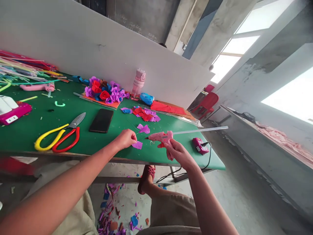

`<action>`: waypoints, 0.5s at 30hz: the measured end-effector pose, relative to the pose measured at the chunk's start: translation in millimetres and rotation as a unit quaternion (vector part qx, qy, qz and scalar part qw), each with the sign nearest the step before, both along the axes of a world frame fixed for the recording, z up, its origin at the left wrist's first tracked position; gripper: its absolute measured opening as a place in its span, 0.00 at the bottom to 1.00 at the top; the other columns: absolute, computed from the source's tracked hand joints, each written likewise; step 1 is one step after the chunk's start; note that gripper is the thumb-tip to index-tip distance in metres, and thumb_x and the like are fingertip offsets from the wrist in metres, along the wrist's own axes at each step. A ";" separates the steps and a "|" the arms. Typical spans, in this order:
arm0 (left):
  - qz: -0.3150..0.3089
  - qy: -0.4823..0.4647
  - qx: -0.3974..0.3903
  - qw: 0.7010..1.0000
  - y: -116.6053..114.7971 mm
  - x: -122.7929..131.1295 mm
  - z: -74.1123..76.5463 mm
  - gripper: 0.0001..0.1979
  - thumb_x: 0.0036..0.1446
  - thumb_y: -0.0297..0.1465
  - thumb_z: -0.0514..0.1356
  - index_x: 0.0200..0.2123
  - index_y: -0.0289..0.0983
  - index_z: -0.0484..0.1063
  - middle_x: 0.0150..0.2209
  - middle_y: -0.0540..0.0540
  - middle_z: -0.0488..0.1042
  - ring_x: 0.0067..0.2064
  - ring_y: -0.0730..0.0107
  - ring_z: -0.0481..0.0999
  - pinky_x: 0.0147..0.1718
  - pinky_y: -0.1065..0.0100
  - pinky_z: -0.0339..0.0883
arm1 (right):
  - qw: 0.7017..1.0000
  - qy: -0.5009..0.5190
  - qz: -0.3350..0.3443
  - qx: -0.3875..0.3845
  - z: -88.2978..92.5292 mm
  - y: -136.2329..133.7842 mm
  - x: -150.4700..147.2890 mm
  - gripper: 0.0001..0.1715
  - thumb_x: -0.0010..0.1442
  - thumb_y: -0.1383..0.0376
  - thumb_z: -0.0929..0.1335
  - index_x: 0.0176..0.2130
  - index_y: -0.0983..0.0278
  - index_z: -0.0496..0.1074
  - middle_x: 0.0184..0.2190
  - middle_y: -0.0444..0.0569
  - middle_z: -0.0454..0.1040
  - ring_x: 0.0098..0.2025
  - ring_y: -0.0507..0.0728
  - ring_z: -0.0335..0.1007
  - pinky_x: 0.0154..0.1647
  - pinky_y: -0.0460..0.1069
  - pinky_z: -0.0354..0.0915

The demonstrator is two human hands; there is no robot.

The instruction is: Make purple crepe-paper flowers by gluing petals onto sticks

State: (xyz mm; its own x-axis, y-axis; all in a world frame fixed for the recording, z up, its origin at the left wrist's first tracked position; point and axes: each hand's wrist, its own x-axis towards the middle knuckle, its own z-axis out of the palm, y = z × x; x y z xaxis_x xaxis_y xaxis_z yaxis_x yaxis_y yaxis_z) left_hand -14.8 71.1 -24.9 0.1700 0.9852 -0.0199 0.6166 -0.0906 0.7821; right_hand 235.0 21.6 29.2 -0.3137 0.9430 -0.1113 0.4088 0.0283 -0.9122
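In the head view, the left hand has its thumb and forefinger drawn together on the edge of one small purple paper piece, right of the flat black phone; the other fingers curl inward. The right hand wraps its fingers around the handle of one pink plastic glue gun, farther right of the phone, its dark nozzle pointing toward the left hand and one long translucent stick jutting from its rear. A second purple scrap lies just beyond the left hand. On the green tabletop, one pair of scissors with one yellow and one red handle lies left of the phone. Beyond the phone sit one heap of purple, red and blue paper flowers, too crowded to count, and, to its right, one pink bottle. Two magenta power sockets flank the phone, one far left, one far right.
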 end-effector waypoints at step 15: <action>-0.099 0.030 0.037 0.994 19.3 -6.6 -5.9 0.05 0.38 0.25 0.60 0.23 0.38 0.67 0.22 0.52 0.69 0.26 0.71 0.68 0.23 0.73 0.54 | 0.983 -0.151 0.084 0.055 10.7 2.6 -15.8 0.19 0.62 0.52 0.60 0.34 0.63 0.70 0.17 0.39 0.61 0.18 0.48 0.54 0.20 0.44 0.54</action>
State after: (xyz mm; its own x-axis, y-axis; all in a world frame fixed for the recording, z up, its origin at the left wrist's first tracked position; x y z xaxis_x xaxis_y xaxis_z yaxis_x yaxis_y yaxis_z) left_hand -21.4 90.3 -30.9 0.3618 0.9316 0.0363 0.6256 -0.2714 0.7314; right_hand 219.2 24.2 39.8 -0.4338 0.8926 -0.1227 0.6414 0.2103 -0.7378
